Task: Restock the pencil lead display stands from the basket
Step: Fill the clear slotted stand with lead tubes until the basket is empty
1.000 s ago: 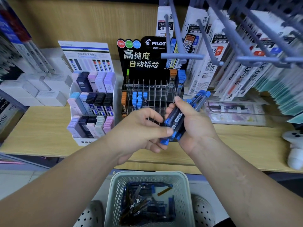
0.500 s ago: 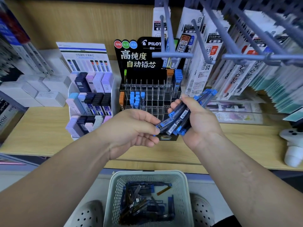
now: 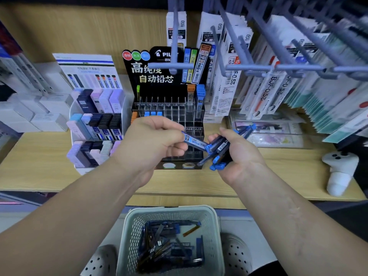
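- The left hand (image 3: pixel 153 142) pinches a single lead case (image 3: pixel 194 140) between thumb and curled fingers. The case is slim, translucent blue, with a white "HB" label and a blue cap, and lies nearly level with its capped end toward the right hand (image 3: pixel 239 154).
- The right hand is curled round a bundle of cases (image 3: pixel 223 148), dark tubes with blue caps, fanned at a slant. Whether the single case touches the bundle cannot be told.
- Both hands are held in front of the lower tiers of the Pilot display stand (image 3: pixel 155 76), which stands mid-shelf, close to the front edge.
- This stand has a black header card with pale lettering above tiers of clear divided slots. Three blue-capped cases sit in slots toward the left, an orange one at the left end, and orange and blue ones in the rear right slots.
- Just beside it on the left, a white tiered stand (image 3: pixel 127 108) holds flat pastel and black cases in three rows.
- The shelf (image 3: pixel 39 156) is pale wood with a wooden back panel. White boxes (image 3: pixel 47 120) sit at its left rear, and a white object (image 3: pixel 338 172) stands at the right front edge.
- Grey hooks (image 3: pixel 278 66) at upper right carry hanging refill packets.
- Below the shelf's front edge is a pale perforated basket (image 3: pixel 215 236), between two white perforated shoes (image 3: pixel 101 261). It holds a loose heap of dark blue-capped cases (image 3: pixel 169 248).
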Demonstrator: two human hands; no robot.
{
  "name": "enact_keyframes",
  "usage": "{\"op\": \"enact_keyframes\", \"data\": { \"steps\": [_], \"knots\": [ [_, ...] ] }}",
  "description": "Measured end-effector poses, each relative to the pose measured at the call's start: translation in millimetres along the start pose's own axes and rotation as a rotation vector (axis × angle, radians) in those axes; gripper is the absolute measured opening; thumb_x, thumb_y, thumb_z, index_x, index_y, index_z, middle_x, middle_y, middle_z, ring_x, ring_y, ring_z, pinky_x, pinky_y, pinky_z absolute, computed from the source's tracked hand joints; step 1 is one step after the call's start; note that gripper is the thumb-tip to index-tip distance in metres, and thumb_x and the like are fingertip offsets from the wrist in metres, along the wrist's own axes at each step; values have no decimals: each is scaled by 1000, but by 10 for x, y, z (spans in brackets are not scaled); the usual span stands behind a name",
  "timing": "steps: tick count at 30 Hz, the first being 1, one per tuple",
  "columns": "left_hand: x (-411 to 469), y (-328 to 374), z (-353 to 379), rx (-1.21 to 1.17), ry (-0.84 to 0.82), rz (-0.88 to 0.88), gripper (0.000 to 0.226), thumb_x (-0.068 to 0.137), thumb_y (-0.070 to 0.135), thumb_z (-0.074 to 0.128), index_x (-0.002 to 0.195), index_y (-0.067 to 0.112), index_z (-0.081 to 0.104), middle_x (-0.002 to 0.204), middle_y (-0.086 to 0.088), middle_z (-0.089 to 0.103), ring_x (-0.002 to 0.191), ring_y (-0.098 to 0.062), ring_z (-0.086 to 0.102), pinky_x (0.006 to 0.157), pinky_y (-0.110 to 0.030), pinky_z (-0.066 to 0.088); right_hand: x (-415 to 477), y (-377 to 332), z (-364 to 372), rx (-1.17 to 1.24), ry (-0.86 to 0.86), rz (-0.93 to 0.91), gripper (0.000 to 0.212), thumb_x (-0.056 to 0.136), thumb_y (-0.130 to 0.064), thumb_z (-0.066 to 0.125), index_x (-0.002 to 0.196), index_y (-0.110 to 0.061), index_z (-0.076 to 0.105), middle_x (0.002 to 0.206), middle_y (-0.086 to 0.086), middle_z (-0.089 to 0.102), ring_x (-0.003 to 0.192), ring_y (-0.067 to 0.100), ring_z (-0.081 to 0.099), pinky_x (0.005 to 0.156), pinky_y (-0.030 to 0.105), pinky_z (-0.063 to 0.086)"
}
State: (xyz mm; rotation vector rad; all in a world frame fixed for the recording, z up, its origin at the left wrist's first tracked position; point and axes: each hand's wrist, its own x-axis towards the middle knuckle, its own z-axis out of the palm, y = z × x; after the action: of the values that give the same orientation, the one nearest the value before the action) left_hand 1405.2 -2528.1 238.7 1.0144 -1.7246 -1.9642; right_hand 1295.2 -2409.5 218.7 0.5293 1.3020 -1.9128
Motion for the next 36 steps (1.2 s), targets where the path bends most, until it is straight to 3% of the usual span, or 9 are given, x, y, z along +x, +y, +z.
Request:
{"op": "enact_keyframes", "data": {
  "steps": [6,10,16,23,24,26,27,31,36],
  "knots": [
    [37,101,118,23,105,142,11,85,-10,65,87,1,66,59,-7,67,54,-18,66,54,-26,57,1,-39,-22,27,-32,41,15,95,-11,68,82,-8,63,64,6,68,50,13,66,46,24,54],
    [123,176,67,5,187,231,15,85,-8,64,79,6,65,60,-7,66,53,-18,65,53,-27,55,27,-61,-63,50,-65,50,17,97,-9,65,81,-6,61,66,8,64,50,17,64,51,28,57],
    [256,225,-44,-1,235,355,14,86,-6,68,87,8,68,66,-6,68,58,-17,68,58,-25,55,55,-116,-116,67,-101,55,9,97,-9,65,89,-8,60,66,7,64,53,17,64,52,28,58],
    [443,253,159,313,211,534,24,87,4,74,84,28,69,73,-2,72,70,-18,73,73,-34,60,36,-158,-164,100,-121,55,12,97,-8,65,86,-9,59,65,7,64,51,17,65,51,27,57],
    [483,280,197,354,202,565,27,87,8,74,82,34,67,74,0,72,72,-15,72,75,-31,60,35,-168,-167,107,-123,54,12,97,-8,65,86,-8,59,65,7,63,51,17,64,51,27,57],
    [537,354,277,525,184,633,30,90,14,72,79,40,61,75,8,68,66,2,63,68,-10,51,37,-187,-163,121,-126,60,14,96,-8,65,85,-8,59,65,7,63,51,17,63,51,28,57],
    [554,390,312,608,164,659,26,91,15,71,81,38,62,74,12,63,63,5,57,63,-6,45,38,-195,-162,129,-130,62,14,96,-8,65,84,-7,59,65,7,62,51,17,63,51,28,57],
    [686,374,335,702,97,678,12,92,11,67,102,13,72,74,19,54,62,4,54,65,-13,45,46,-213,-161,143,-146,59,14,96,-7,65,84,-7,59,65,7,62,53,18,63,51,27,57],
    [711,443,301,832,112,680,10,95,19,65,103,18,71,71,1,56,60,-6,52,54,-14,40,38,-219,-165,131,-148,54,15,96,-7,66,81,-8,60,66,7,63,54,17,64,51,28,57]
  ]
}}
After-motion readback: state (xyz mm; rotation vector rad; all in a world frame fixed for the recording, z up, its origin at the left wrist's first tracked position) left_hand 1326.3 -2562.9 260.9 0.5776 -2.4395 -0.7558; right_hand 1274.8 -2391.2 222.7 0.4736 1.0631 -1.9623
